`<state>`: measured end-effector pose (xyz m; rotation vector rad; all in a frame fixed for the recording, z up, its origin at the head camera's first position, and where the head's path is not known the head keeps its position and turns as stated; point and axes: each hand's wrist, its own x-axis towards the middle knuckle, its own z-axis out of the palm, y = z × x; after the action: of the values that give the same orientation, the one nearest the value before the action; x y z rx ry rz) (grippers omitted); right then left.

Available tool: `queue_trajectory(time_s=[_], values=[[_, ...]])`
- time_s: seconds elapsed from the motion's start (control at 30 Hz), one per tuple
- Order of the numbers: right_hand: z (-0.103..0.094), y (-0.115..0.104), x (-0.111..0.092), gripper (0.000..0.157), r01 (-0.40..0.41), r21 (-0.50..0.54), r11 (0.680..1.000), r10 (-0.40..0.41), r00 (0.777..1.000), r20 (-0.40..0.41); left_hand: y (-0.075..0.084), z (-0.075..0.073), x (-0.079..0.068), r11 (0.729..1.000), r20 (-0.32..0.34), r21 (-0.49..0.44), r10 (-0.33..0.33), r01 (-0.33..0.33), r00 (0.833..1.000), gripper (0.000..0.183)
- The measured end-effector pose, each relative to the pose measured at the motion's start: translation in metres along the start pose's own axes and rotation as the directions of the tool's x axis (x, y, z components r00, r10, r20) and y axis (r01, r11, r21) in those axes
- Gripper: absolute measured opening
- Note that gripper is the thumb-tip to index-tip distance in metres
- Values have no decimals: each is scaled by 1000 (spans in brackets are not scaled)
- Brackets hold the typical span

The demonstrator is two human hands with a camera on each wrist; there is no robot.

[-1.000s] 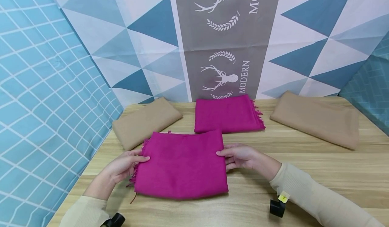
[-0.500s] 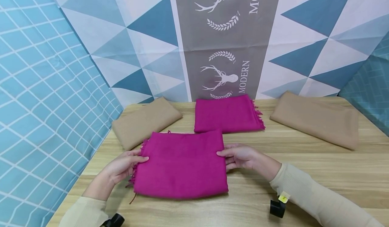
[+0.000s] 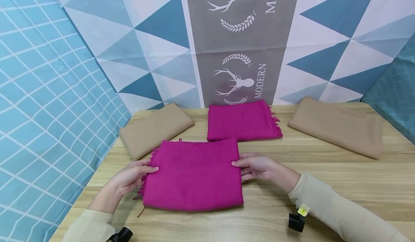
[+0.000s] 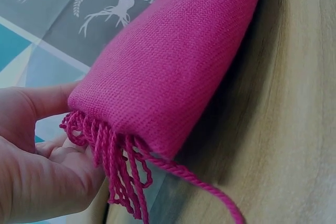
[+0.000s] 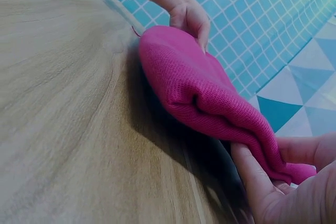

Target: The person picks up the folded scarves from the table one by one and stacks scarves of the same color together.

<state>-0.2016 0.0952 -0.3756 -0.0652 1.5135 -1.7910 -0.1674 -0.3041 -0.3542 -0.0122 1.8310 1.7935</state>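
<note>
A folded magenta scarf (image 3: 194,177) is held between both hands over the near part of the table. My left hand (image 3: 131,177) pinches its fringed left side, thumb on top and fingers beneath. In the left wrist view twisted tassels (image 4: 118,163) hang from that edge beside the palm. On the opposite side my right hand (image 3: 256,167) grips the folded edge, its thumb on the upper face. Stacked fold layers (image 5: 210,111) show in the right wrist view, with a dark shadow on the wood below them.
Behind the held scarf lies a second folded magenta scarf (image 3: 243,121), fringe to the right. A folded tan cloth (image 3: 157,129) rests at the back left, another tan cloth (image 3: 337,126) at the back right. Patterned hangings (image 3: 240,44) rise behind the wooden table (image 3: 324,177).
</note>
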Motion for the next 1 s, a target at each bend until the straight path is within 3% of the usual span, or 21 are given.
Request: queue_trajectory(time_s=[0.13,0.5,0.67,0.9,1.0], values=[[-1,2,1,35,-7,2,1000,7,1000,-11,-1,0,1,1000,5,-5,-2,2,1000,44],[0,3,2,42,-17,-12,1000,16,999,-29,-1,1,2,1000,6,11,-12,12,1000,63],[0,3,2,42,-21,-16,1000,20,999,-37,-3,-1,3,1000,10,4,-13,13,1000,55],[0,4,3,44,-26,-19,999,25,999,-39,-6,-3,5,1000,35,-13,-1,2,999,29],[0,6,4,45,-27,-26,999,26,999,-39,-7,-4,5,1000,34,-18,-2,3,999,31]])
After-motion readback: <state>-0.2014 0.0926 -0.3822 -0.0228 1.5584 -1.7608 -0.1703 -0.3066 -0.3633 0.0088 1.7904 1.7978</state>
